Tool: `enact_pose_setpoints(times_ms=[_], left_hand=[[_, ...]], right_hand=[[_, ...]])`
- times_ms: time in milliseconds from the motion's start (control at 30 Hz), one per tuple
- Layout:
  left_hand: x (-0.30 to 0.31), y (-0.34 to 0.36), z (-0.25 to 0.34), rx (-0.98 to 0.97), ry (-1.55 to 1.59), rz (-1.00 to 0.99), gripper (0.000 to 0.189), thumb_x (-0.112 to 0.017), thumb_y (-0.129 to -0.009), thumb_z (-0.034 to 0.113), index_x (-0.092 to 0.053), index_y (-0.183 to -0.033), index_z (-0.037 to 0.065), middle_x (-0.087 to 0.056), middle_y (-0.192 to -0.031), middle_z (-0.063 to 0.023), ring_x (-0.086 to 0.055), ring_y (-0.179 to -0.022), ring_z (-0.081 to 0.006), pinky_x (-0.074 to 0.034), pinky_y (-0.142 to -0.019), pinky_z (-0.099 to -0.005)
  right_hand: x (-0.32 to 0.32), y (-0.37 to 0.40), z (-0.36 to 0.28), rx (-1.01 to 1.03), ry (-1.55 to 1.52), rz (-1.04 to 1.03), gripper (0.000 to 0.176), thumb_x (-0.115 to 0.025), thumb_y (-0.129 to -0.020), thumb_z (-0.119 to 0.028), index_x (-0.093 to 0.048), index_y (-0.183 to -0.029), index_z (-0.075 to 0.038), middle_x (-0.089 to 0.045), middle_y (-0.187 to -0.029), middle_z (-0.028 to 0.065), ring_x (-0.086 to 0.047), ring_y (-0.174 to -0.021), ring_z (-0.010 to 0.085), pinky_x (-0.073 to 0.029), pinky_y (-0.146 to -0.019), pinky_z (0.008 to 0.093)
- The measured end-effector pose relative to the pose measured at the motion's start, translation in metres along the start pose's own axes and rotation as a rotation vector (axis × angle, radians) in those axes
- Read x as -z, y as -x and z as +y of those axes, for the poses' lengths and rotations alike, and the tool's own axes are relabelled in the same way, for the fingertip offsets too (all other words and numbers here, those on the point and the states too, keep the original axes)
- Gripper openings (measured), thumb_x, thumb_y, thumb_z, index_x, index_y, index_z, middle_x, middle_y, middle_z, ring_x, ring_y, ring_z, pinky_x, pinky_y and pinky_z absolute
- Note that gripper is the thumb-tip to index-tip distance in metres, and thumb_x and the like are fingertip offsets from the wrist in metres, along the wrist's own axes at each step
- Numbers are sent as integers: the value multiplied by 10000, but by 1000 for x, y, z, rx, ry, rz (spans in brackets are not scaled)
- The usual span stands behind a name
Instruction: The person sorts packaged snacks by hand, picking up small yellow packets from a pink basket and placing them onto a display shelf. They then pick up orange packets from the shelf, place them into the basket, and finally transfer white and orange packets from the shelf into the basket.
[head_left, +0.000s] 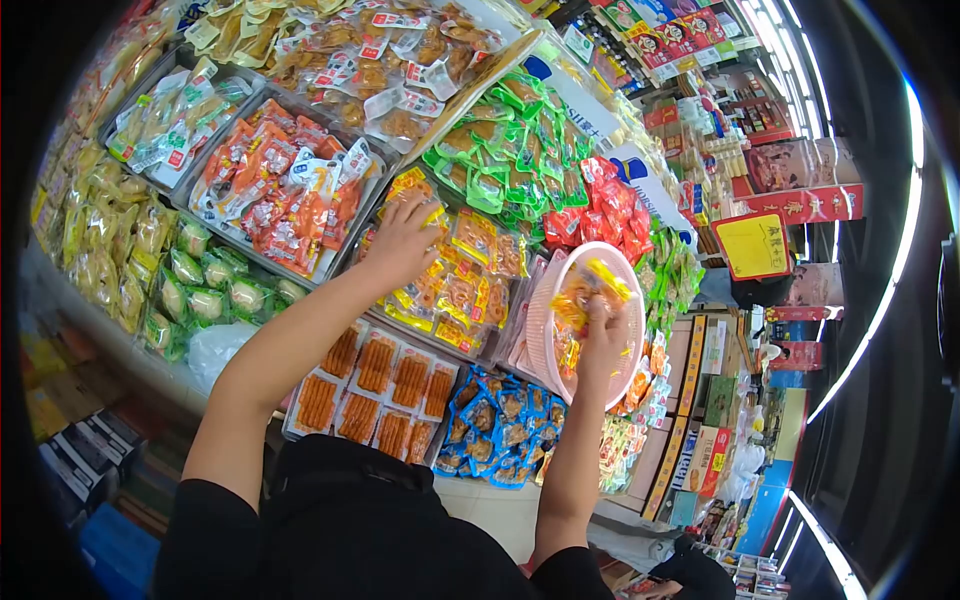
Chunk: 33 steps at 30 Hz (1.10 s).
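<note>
My left hand [403, 243] reaches into a metal tray of yellow snack packets [462, 287], its fingers bent round one of them near the tray's far end. A pink plastic basket [541, 318] stands at the right, tilted in this view, with yellow and orange packets inside. Over its opening, my right hand [602, 338] grips a yellow snack packet [607, 277], slightly blurred. The print on that packet cannot be read.
Around the tray lie green packets [515, 140], red packets [610, 212], orange packets [275, 185], blue packets [500, 425] and clear packs of brown sticks [375, 365]. A yellow sign [752, 246] stands beyond. At the lower right, another person [690, 570] is partly visible.
</note>
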<state>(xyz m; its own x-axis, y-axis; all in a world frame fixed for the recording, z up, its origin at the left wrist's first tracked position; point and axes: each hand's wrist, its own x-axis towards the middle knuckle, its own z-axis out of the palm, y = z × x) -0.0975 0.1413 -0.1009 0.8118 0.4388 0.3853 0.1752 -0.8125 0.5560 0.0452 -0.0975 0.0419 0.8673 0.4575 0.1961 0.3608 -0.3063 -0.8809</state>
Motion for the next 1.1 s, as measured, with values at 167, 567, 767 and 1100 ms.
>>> enact_pose_setpoints(times_ms=[167,567,767,1100], left_hand=[[-1,0,0,11,15,2,278,-648,-741,205,-625,-998,102,-410,-1330,-100,-263,-1297,-313,-205,-1055,-509],[10,-1,1,39,55,-102,399,-679,-750,290,-604,-1093,100,-352,-1383,-119,-208,-1334,-330,-151,-1086,-517],[16,0,4,38,32,-221,743,-762,-617,449,-509,-1239,132,-258,-1435,-146,-110,-1363,-357,-109,-1085,-552],[15,4,8,-89,8,-244,732,-738,-647,446,-477,-1285,201,-277,-1433,-147,-99,-1365,-376,-77,-1058,-630]], right_hand=[[-59,27,-20,-415,7,-376,355,-549,-903,-291,-542,-1176,-63,-604,-869,24,-505,-630,45,-447,-522,184],[-103,43,26,198,753,-334,558,-594,-848,-229,-381,-1285,45,-570,-1030,226,-586,-813,396,-476,-749,430],[-72,28,2,247,457,-417,384,-575,-865,-147,-480,-1189,37,-579,-1022,170,-588,-843,251,-479,-700,330],[24,-37,125,292,915,-228,591,-643,-788,-169,-407,-1293,28,-472,-1259,230,-477,-1140,364,-382,-962,410]])
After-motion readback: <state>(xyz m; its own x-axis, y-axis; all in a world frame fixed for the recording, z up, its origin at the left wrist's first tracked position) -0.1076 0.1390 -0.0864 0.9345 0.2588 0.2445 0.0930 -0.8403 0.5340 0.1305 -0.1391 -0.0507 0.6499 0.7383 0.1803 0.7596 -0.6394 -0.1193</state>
